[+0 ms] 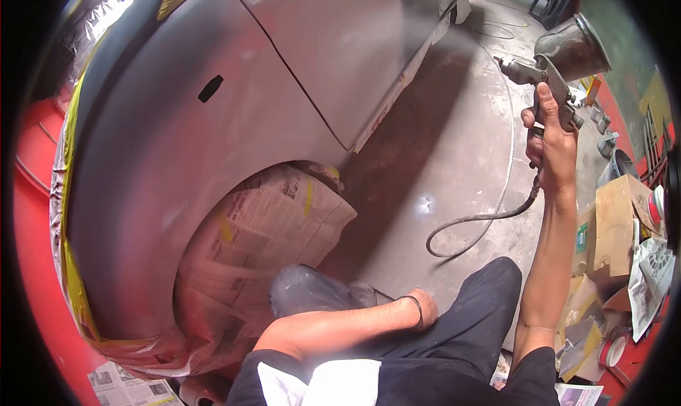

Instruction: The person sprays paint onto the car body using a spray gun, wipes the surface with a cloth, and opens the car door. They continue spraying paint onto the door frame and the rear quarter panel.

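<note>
My right hand (pixel 555 140) is wrapped round the handle of a spray gun (pixel 523 70), raised at the upper right. A metal cup (pixel 573 49) tops the gun, and a dark hose (pixel 482 216) hangs from its base. Pale mist spreads from the nozzle leftward to the grey car body panel (pixel 206 143). Near my knees rests my left hand (pixel 425 309), a dark band at its wrist; its fingers are mostly hidden. Newspaper (pixel 266 225) covers the wheel opening.
Yellow tape and plastic sheeting (pixel 67 214) edge the panel at the left. At the right stand a cardboard box (pixel 616 221), crumpled papers (pixel 651 282) and a tape roll (pixel 612 350). The hose loops above the concrete floor (pixel 418 193).
</note>
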Tool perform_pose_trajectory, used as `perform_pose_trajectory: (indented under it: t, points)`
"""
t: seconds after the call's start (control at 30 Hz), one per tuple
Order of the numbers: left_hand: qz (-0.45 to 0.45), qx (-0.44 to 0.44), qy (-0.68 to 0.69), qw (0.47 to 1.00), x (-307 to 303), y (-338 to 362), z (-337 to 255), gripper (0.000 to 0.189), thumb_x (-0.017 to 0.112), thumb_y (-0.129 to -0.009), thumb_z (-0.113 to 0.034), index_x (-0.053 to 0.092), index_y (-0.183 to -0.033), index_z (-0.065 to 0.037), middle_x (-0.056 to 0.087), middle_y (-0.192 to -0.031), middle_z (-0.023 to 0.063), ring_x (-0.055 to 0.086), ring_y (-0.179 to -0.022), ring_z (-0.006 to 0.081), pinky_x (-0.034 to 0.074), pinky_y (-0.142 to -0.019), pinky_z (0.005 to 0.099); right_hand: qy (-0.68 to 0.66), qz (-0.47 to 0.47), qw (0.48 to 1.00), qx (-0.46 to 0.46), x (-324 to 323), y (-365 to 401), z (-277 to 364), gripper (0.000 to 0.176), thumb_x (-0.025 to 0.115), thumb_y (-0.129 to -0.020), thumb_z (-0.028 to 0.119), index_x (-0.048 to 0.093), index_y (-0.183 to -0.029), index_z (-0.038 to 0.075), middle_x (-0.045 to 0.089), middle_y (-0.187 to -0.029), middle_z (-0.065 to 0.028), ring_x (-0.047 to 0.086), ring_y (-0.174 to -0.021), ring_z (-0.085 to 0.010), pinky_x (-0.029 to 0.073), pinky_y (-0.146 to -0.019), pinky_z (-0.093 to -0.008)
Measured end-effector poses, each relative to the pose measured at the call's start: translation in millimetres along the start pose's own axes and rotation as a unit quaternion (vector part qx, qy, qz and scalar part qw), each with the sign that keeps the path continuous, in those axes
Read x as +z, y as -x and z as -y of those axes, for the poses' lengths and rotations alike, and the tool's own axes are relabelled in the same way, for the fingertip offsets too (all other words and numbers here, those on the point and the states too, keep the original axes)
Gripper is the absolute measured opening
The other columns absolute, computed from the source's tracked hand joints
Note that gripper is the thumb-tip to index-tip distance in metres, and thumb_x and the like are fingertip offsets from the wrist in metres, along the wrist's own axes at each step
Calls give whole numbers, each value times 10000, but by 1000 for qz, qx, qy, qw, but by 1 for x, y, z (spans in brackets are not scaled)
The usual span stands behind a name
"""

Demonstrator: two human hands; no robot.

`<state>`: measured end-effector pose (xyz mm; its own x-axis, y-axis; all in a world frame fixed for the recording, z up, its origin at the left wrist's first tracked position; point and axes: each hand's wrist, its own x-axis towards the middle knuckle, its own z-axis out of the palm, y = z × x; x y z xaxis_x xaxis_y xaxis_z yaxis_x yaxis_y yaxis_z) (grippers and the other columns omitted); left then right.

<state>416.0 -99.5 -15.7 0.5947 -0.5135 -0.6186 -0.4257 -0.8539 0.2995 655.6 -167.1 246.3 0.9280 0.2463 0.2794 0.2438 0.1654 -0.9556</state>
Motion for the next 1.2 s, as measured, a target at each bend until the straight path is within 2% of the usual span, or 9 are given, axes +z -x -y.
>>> perform_pose_trajectory:
  t: [0.17,0.33,0.6,0.7,0.8,0.83,0.97,1.03,1.2]
  points:
    - [-2,-4,14,1000,5,-1,0,245,623,-920,-210,832,-1005,-114,803,-1029,131,779,-975,317,610,-803,449,-21,27,998,58,-16,13,-24,366,680,-1034,507,604,-877,185,579,-700,29,357,-417,11,230,-362,-193]
    - [-3,-12,16,1000,3,5,-3,246,617,-926,-214,831,-982,-107,802,-999,138,781,-959,314,604,-792,446,-107,106,982,114,-22,36,-25,436,629,-1047,557,634,-1211,153,586,-703,8,328,-410,6,228,-357,-183]
    - [-14,-39,7,999,6,14,-9,236,619,-932,-209,835,-970,-123,808,-1001,95,783,-954,285,599,-782,434,16,59,983,175,-11,25,-50,377,715,-990,552,617,-941,192,597,-710,23,352,-424,6,235,-361,-191]
    - [-1,-40,23,999,2,15,-9,234,626,-930,-202,839,-993,-127,809,-1016,89,782,-971,284,599,-788,432,19,65,980,189,-1,23,-47,381,710,-992,555,607,-931,193,603,-724,20,361,-433,11,241,-362,-182]
    - [18,-48,26,998,-1,13,-10,235,633,-932,-194,840,-1021,-126,809,-1039,90,780,-988,284,598,-792,431,-55,88,976,190,0,18,-46,392,706,-990,569,657,-1016,181,586,-721,26,360,-436,18,246,-362,-169]
    - [20,-48,25,998,-3,13,-10,235,635,-933,-192,840,-1026,-125,809,-1044,90,780,-991,283,597,-793,431,-81,95,977,175,5,22,-33,443,688,-1002,570,671,-1188,169,559,-709,40,354,-433,25,244,-359,-163]
    - [17,-53,24,998,-2,10,-12,235,635,-938,-189,839,-1037,-125,809,-1058,89,778,-1001,279,594,-796,428,-232,126,951,162,1,16,-30,492,564,-1078,559,557,-1435,220,487,-705,78,326,-406,32,210,-328,-162]
    - [14,-54,22,998,-1,9,-12,236,633,-941,-191,839,-1036,-125,810,-1059,88,778,-1003,277,591,-795,426,-267,146,940,154,-2,18,-33,511,550,-1083,565,538,-1458,219,483,-710,80,317,-406,33,217,-331,-163]
    - [0,-57,13,998,1,9,-14,238,631,-941,-197,840,-1031,-127,810,-1050,87,778,-994,275,585,-791,423,-117,108,968,193,-1,41,-49,521,629,-1040,576,601,-1338,150,501,-680,66,342,-428,24,252,-357,-170]
